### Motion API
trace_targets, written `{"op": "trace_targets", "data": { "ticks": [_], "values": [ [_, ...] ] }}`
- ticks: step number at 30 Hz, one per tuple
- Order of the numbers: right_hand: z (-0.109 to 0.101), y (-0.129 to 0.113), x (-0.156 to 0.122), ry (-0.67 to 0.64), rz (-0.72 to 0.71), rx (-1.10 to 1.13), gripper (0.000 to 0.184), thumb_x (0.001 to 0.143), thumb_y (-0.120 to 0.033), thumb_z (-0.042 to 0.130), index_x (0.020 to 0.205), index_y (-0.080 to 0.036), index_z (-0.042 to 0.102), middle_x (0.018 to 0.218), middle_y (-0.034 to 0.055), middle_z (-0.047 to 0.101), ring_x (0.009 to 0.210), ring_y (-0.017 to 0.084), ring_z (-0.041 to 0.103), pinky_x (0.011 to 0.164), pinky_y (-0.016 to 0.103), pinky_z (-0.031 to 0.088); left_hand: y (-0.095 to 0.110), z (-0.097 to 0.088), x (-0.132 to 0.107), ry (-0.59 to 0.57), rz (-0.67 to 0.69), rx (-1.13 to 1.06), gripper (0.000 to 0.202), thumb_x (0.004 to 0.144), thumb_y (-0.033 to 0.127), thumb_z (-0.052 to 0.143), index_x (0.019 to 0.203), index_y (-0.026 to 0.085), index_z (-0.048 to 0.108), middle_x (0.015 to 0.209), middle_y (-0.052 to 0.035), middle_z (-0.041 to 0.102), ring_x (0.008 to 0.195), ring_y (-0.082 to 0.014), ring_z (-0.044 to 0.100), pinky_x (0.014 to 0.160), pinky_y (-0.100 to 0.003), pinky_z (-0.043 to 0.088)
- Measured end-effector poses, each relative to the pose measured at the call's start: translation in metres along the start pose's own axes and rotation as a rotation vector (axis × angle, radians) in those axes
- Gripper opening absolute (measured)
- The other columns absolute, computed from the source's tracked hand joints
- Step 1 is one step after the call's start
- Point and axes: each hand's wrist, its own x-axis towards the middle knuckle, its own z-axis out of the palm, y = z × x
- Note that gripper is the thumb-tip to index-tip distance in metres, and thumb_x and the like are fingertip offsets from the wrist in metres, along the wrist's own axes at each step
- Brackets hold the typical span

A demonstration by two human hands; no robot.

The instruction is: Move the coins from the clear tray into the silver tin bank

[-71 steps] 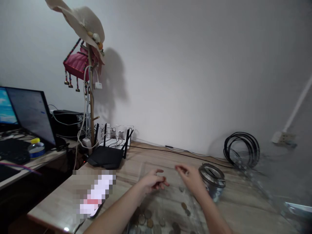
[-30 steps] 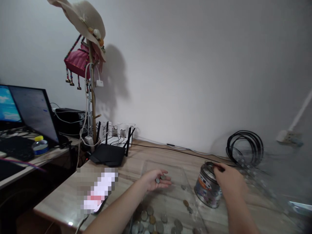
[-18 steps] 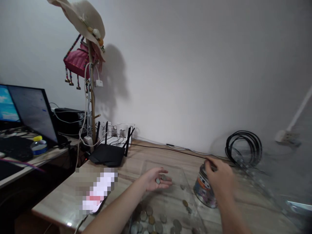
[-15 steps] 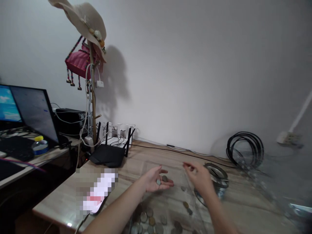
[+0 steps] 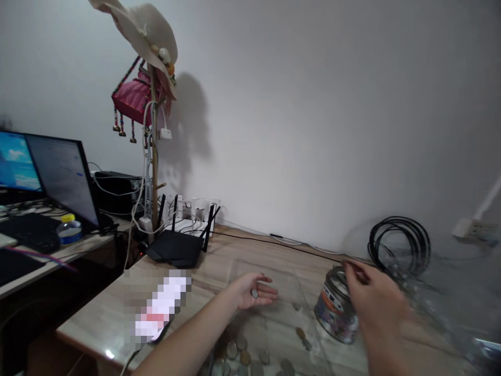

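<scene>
My left hand (image 5: 258, 292) is held palm up over a clear plastic sheet or tray, fingers stretched, with one coin (image 5: 254, 293) resting in it near the thumb. My right hand (image 5: 376, 292), blurred by motion, is above the rim of a round tin can (image 5: 332, 308) with a coloured label. Its thumb and fingers are pinched together around what seems to be a coin, mostly hidden. Several loose coins (image 5: 245, 357) lie below my left forearm, and a few more coins (image 5: 300, 333) lie between the hands.
A phone (image 5: 164, 308) with a blurred-out screen lies to the left. Behind it stand a black router (image 5: 176, 248) and a pole with a hat (image 5: 151, 31) and a pink bag (image 5: 133, 99). Coiled black cable (image 5: 399, 243) leans at the back right, near clear plastic.
One of two coins has gone from my left palm. My right hand has moved right, from near my left hand to above the tin can, uncovering the can's label.
</scene>
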Motion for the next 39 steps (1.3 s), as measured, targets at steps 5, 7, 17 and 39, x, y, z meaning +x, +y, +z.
{"op": "trace_targets", "data": {
  "ticks": [5,7,17,39],
  "values": [
    [-0.001,0.029,0.014,-0.313,0.29,-0.141,0.026,0.066,-0.038,0.048,0.073,-0.024,0.069,0.072,0.0083,0.064,0.055,0.019,0.052,0.045,0.027,0.031,0.0,0.003,0.001,0.062,0.004,-0.002,0.018,0.074,0.023,0.045,0.086,0.011,0.05,0.078,-0.0111,0.063,0.068,-0.017,0.062,0.066,-0.026,0.044],
    [0.004,0.034,0.015,-0.376,0.3,-0.124,0.022,0.063,-0.038,0.052,0.068,-0.025,0.069,0.067,0.0075,0.065,0.05,0.018,0.05,0.043,0.027,0.031,0.0,0.004,-0.001,0.076,0.016,0.01,0.017,0.074,0.022,0.043,0.086,0.011,0.05,0.078,-0.0108,0.063,0.067,-0.0164,0.062,0.066,-0.026,0.044],
    [0.035,-0.029,-0.027,-0.387,-0.281,0.413,0.032,0.075,-0.037,0.044,0.087,-0.018,0.066,0.077,0.007,0.065,0.063,0.016,0.055,0.063,0.028,0.044,0.005,-0.002,-0.007,-0.132,0.057,-0.138,0.058,0.075,0.059,0.034,0.104,0.01,0.044,0.086,-0.0147,0.06,0.08,-0.024,0.059,0.074,-0.034,0.039],
    [-0.007,0.013,0.015,-0.356,0.257,-0.187,0.027,0.069,-0.033,0.045,0.08,-0.022,0.067,0.079,0.0094,0.066,0.061,0.022,0.056,0.048,0.029,0.036,0.002,0.005,-0.012,-0.044,0.09,0.136,0.031,0.069,0.036,0.056,0.092,0.014,0.055,0.089,-0.0074,0.058,0.083,-0.0169,0.053,0.075,-0.031,0.037]
  ]
}}
